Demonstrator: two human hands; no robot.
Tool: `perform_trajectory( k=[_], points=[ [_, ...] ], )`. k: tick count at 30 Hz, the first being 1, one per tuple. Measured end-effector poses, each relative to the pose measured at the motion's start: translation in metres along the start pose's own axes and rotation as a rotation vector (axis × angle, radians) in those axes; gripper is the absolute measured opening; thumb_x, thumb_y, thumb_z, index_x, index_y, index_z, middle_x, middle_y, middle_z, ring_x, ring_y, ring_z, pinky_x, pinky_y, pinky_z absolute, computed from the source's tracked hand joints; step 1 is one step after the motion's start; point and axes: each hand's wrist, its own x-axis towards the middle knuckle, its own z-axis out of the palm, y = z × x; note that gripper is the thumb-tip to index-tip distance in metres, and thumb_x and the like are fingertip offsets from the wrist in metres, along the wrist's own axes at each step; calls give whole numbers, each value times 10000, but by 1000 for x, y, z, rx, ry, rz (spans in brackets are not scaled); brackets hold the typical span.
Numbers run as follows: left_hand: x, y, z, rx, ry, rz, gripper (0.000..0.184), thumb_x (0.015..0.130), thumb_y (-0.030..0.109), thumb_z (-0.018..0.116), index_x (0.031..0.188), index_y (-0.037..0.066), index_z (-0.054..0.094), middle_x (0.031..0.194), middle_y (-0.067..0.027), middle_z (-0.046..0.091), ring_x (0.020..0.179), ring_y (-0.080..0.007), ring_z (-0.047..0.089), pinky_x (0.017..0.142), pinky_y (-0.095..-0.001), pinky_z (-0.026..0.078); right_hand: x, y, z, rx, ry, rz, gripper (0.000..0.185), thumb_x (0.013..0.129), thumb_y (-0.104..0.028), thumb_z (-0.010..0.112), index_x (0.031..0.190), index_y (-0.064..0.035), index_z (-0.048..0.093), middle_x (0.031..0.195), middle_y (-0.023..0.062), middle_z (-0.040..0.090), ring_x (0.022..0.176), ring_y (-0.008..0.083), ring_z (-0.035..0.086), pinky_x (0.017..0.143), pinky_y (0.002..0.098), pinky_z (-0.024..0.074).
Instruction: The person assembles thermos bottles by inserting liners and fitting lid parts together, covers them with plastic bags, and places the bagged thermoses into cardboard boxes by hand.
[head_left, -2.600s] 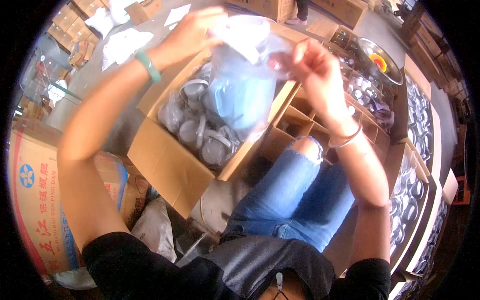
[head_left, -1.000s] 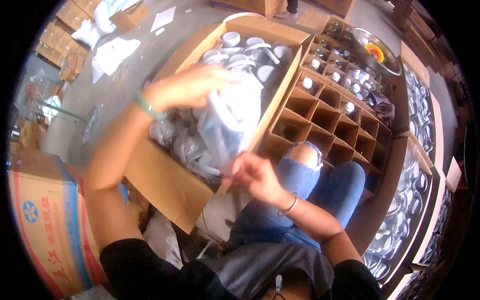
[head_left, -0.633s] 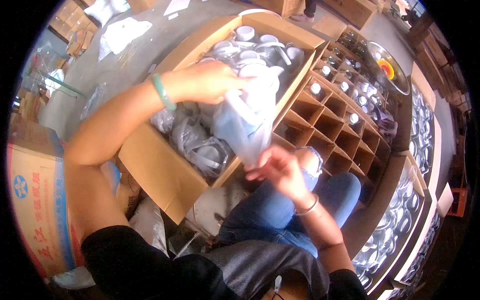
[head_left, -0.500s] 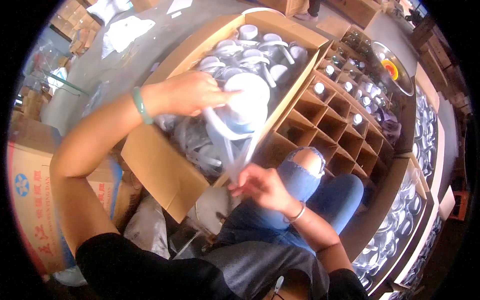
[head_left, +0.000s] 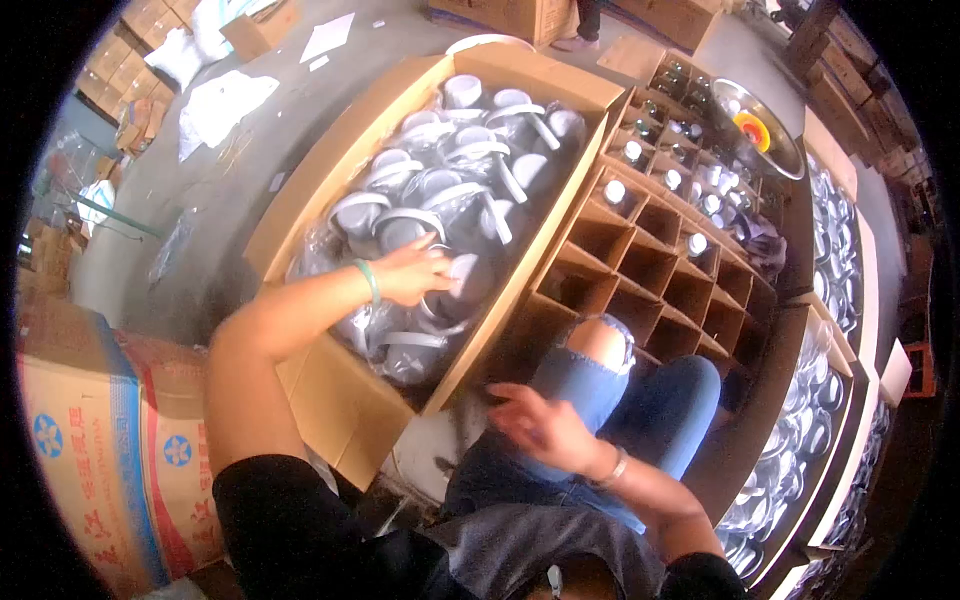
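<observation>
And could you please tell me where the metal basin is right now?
In the head view, the metal basin is at the upper right, next to the bottles in the partitioned carton, holding a yellow-and-orange item.

Left hand point(head_left: 412, 275) stretched forward, right hand point(head_left: 545, 428), blurred, seemingly spread loosely

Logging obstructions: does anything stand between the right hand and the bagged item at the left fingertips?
Yes: the carton's side wall stands between the right hand, outside, and the bagged item inside, by the left hand.
</observation>
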Motion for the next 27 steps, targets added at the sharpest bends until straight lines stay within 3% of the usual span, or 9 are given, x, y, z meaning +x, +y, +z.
perform_trajectory(
  k=[5, 7, 9, 10, 14, 17, 21, 23, 27],
  points=[
    [94, -6, -37, 152, 673, -235, 386, 791, 56, 608, 1174, 100, 629, 1179, -62, 594, 1127, -270, 557, 1143, -591, 260, -30, 11, -14, 116, 276, 185, 403, 926, 37, 561, 1306, -52, 459, 988, 114, 737, 858, 182, 733, 746, 310, 599],
    [106, -32, -17, 336, 237, -235, 368, 704, 256, 721, 1032, 97, 669, 1184, -75, 597, 1081, -285, 572, 1145, -602, 242, -21, 2, -17, 115, 221, 101, 383, 942, 12, 568, 1304, -53, 462, 965, 112, 738, 840, 187, 735, 746, 311, 595],
    [105, -34, -54, 253, 39, -184, 228, 681, 300, 723, 833, 135, 685, 1090, -76, 599, 979, -280, 579, 1147, -608, 226, -17, -10, -23, 76, 227, 103, 374, 911, 69, 571, 1266, -5, 482, 953, 132, 735, 849, 171, 725, 745, 319, 585],
    [98, -35, -62, 274, 145, -185, 158, 655, 302, 719, 686, 166, 645, 1020, -70, 591, 956, -280, 555, 1142, -611, 222, -19, -4, -25, 86, 242, 85, 372, 910, 67, 573, 1264, -6, 487, 946, 131, 735, 841, 172, 724, 747, 320, 584],
    [48, -4, -180, 209, 529, -62, 158, 628, 182, 690, 781, 142, 696, 1271, -104, 568, 1249, -334, 455, 1077, -586, 280, -13, 15, -31, 119, 324, 65, 340, 919, 34, 579, 1246, -19, 504, 948, 127, 726, 805, 194, 722, 740, 305, 581],
    [20, 23, -262, 154, 529, -163, 234, 682, 169, 633, 883, 84, 718, 1372, -120, 553, 1312, -304, 456, 1161, -610, 176, 17, 18, -34, 13, 387, -28, 361, 904, 3, 615, 1245, -26, 499, 950, 123, 713, 807, 223, 723, 742, 318, 576],
    [8, 88, -355, 133, 386, -362, 284, 799, 222, 686, 931, -26, 646, 1090, -178, 691, 1031, -334, 657, 912, -390, 491, 60, -17, -40, -121, 514, -233, 458, 863, -61, 700, 1269, -20, 492, 1062, 154, 659, 947, 269, 680, 829, 360, 544],
    [13, 127, -389, 265, 299, -541, 446, 866, 423, 670, 914, -20, 668, 821, -158, 673, 707, -279, 645, 668, -377, 500, 69, -38, -38, -183, 598, -343, 591, 824, -100, 751, 1330, -17, 459, 1240, 195, 559, 1118, 303, 586, 903, 387, 511],
    [16, 169, -409, 11, 447, -590, 475, 898, 485, 642, 872, 13, 685, 771, -82, 664, 638, -168, 616, 601, -315, 499, 70, -49, -32, -418, 974, -446, 806, 761, -111, 812, 1421, 12, 366, 1361, 224, 455, 1208, 336, 511, 986, 392, 463]
  ],
)
